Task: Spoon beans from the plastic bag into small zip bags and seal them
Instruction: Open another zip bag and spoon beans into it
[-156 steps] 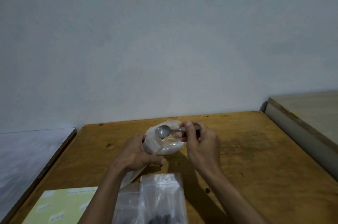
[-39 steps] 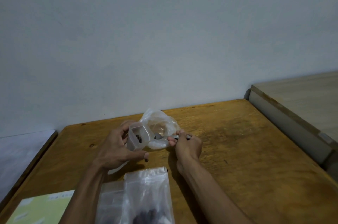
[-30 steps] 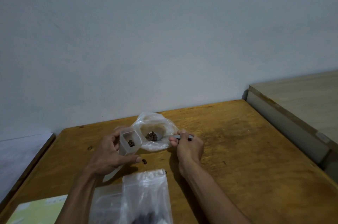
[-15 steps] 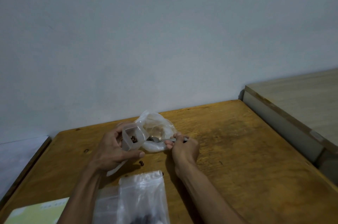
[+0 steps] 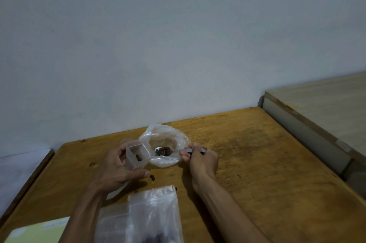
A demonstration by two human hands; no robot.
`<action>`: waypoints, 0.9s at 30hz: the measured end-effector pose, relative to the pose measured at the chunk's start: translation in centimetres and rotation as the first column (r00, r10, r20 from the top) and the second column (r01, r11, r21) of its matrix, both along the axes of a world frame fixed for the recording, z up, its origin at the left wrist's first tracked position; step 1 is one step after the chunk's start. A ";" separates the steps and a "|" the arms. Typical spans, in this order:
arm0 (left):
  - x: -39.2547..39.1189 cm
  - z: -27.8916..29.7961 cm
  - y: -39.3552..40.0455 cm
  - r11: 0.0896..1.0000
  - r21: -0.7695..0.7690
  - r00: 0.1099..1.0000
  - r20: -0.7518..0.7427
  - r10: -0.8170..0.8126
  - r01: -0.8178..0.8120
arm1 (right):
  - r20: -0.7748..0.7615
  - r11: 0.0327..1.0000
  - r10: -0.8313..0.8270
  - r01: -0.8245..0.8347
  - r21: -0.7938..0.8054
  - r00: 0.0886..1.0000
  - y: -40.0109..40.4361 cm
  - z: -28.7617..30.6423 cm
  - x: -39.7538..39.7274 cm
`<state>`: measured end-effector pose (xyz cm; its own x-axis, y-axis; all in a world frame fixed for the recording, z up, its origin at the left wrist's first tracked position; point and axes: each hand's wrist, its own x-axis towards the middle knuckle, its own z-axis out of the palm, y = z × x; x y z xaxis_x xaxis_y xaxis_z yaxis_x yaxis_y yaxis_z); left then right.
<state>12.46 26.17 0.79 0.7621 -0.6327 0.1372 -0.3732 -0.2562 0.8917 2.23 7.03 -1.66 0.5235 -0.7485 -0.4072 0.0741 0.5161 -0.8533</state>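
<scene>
step: spoon (image 5: 163,151) to zip bag (image 5: 136,156) | left hand (image 5: 114,167) grips bag, mouth open | right hand (image 5: 200,160) pinches handle | advice: keep spoon level, tip inside mouth; spilled beans (image 5: 152,177) on table (image 5: 257,163)

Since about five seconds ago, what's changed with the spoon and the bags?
The spoon, then empty above the plastic bag, now carries beans inside it. The small zip bag has been opened and holds a few beans; two stray beans appeared on the table. The left hand still holds the zip bag, the right hand the spoon.
</scene>
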 end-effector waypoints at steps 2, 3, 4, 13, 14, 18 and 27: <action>-0.1 -0.1 0.0 1.000 0.003 1.000 0.008 -0.002 0.002 | -0.007 0.999 -0.014 0.014 -0.043 1.000 -0.3 0.5 0.0; -0.1 -0.2 -0.1 1.000 0.006 1.000 0.021 -0.006 0.006 | -0.012 0.998 -0.022 0.021 -0.065 1.000 -0.4 0.7 -0.1; 0.0 -0.2 -0.2 1.000 0.012 1.000 0.028 -0.004 0.004 | -0.017 0.996 -0.029 0.027 -0.090 0.999 -0.5 0.9 -0.2; -0.3 0.2 -0.4 0.999 -0.028 0.998 0.053 -0.032 0.033 | -0.240 0.978 0.030 -0.078 -0.195 0.970 -0.8 1.6 -1.0; -0.3 0.2 -0.4 0.999 -0.031 0.998 0.057 -0.037 0.038 | -0.245 0.981 0.022 -0.068 -0.179 0.969 -1.0 1.5 -0.9; -0.6 0.4 -0.4 0.998 -0.021 0.995 0.082 -0.050 0.052 | -0.244 0.986 -0.061 0.020 -0.168 0.968 -0.9 1.4 -0.2; -0.6 0.3 -0.3 0.997 0.061 0.993 0.109 -0.054 0.047 | -0.071 0.987 -0.148 0.143 -0.069 0.986 0.3 0.7 0.7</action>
<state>11.85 25.92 1.14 0.7113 -0.6793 0.1805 -0.4825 -0.2851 0.8282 2.94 7.29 -1.01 0.3763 -0.8401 -0.3906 0.0781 0.4489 -0.8902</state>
